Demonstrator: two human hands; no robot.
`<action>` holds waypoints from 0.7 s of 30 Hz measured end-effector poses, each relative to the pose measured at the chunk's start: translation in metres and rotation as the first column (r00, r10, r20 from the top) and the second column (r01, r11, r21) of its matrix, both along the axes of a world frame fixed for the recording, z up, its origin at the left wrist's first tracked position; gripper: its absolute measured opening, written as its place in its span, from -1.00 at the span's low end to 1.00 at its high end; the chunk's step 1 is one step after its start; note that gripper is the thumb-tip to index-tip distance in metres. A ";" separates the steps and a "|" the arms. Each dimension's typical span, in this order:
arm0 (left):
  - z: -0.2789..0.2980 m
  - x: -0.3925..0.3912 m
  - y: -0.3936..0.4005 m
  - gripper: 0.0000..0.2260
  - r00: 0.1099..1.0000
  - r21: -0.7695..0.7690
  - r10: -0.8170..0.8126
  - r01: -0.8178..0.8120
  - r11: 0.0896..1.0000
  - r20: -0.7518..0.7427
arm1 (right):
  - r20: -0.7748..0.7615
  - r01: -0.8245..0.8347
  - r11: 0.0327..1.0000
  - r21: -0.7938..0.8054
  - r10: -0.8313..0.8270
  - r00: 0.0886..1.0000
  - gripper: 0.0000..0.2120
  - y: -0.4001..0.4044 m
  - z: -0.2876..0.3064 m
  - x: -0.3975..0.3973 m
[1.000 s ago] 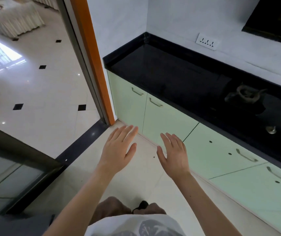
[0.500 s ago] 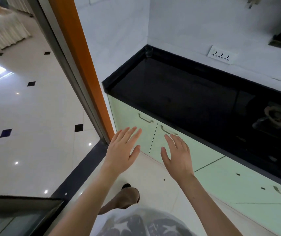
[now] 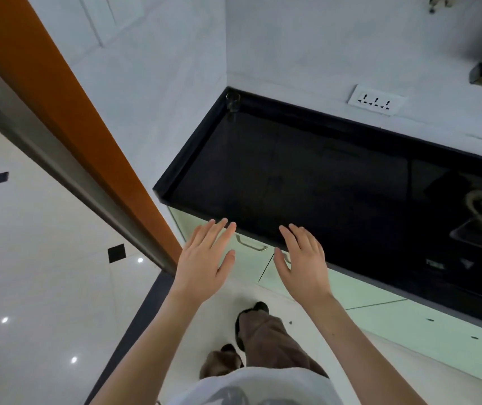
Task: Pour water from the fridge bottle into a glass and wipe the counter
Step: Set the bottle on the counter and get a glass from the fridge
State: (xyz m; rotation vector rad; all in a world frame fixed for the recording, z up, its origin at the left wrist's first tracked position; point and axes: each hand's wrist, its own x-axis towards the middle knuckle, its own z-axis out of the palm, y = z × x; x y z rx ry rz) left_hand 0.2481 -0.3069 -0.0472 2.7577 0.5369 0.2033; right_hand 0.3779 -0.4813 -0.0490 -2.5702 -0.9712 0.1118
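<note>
Black counter [image 3: 307, 171], glass [image 3: 232, 101] in far corner, well beyond left hand [image 3: 204, 258] and right hand [image 3: 304, 260], both spread, empty.

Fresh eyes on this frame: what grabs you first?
Two bare hands, left hand and right hand, held open and empty in front of the glossy black stone counter. A small clear drinking glass stands in the counter's far left corner, and an orange door frame slants across the left.

A clear glass [image 3: 232, 100] stands upright in the far corner of the counter [image 3: 307, 176] — black, glossy
</note>
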 end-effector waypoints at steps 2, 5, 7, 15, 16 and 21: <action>-0.009 0.018 0.012 -0.52 1.000 0.002 -0.011 0.012 1.000 -0.016 | -0.010 -0.001 1.000 -0.014 0.001 1.000 -0.47 0.012 -0.006 0.018; -0.017 0.049 0.028 -0.54 1.000 0.003 -0.002 0.002 1.000 -0.006 | -0.012 -0.039 0.999 -0.037 0.038 0.999 -0.48 0.030 -0.016 0.048; -0.019 0.070 0.039 -0.54 1.000 0.004 0.022 -0.022 1.000 -0.005 | -0.019 -0.074 0.996 -0.056 0.073 0.997 -0.52 0.044 -0.021 0.072; -0.010 0.130 0.078 -0.55 0.997 0.037 0.071 -0.070 0.997 -0.011 | 0.016 -0.136 0.990 -0.034 0.136 0.991 -0.57 0.092 -0.020 0.144; -0.009 0.136 0.083 -0.55 0.997 0.037 0.072 -0.072 0.997 -0.011 | 0.008 -0.139 0.990 -0.034 0.139 0.990 -0.56 0.097 -0.019 0.150; -0.006 0.170 0.111 -0.56 0.998 0.041 0.064 -0.065 0.997 0.014 | 0.004 -0.144 0.989 -0.033 0.144 0.990 -0.55 0.124 -0.016 0.180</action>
